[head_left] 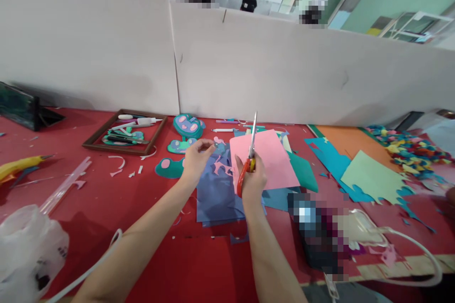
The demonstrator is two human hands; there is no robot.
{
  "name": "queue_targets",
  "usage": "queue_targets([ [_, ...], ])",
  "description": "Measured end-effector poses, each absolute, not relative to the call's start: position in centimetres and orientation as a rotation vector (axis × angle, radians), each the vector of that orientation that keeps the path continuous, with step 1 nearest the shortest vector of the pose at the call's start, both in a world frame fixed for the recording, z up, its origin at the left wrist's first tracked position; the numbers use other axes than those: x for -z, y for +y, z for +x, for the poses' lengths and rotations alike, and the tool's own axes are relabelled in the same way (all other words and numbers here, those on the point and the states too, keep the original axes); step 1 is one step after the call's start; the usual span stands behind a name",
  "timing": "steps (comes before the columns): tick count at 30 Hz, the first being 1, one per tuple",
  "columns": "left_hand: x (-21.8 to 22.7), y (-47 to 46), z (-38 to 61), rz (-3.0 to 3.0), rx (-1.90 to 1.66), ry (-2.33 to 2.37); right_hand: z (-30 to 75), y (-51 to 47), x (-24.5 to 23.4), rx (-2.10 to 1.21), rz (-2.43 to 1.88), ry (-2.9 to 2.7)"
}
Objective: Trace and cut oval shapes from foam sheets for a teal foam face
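My right hand [251, 181] is closed round the orange handles of a pair of scissors [250, 151], whose blades point up and away over a pink paper sheet [269, 158]. My left hand [196, 158] pinches a small grey-pink paper piece [216, 142] just left of the pink sheet. Under both hands lies a blue paper sheet [215, 196] with pink offcuts on it. Teal and pink cut-out shapes [187, 128] lie beyond my left hand.
A brown wooden frame [95, 138] with pens and cutters sits at the back left. A white plastic bag [26, 246] is at the near left, a yellow tool [19, 165] at the far left. Teal, green and orange sheets [369, 175] and a scrap pile [408, 149] lie right. A white partition [249, 66] stands behind.
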State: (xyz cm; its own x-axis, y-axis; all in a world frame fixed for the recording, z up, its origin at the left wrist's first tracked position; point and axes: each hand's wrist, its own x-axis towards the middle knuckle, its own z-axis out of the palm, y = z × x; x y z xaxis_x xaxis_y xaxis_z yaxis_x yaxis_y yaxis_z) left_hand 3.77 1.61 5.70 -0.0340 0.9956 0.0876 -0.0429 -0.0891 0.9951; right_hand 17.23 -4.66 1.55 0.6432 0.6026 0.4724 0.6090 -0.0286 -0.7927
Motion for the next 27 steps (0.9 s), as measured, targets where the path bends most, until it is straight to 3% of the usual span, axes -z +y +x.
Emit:
queue_targets([
  [7, -4.6, 1.4, 3.2, 1.874, -1.430, 1.368, 19.0, -4.1, 1.0, -0.109, -2.115, -1.226],
  [14, -0.4, 1.8, 2.6, 2.760, -1.178, 1.419, 19.5, -4.1, 1.0, -0.075, -1.757, -1.071],
  [17, 0.3, 1.8, 2.6, 2.852, -1.129, 1.424, 18.6, -4.0, 0.1, -0.165, -1.638, -0.984],
  [22, 0.2, 0.9, 3.1, 2.933, -1.085, 1.306, 16.0, -3.1, 0.0, -0.629, -1.435, -0.955],
  [27, 0.7, 0.5, 3.4, 3.015, -1.026, 1.318, 15.4, -2.6, 0.4, -0.681, -1.455, -0.890],
])
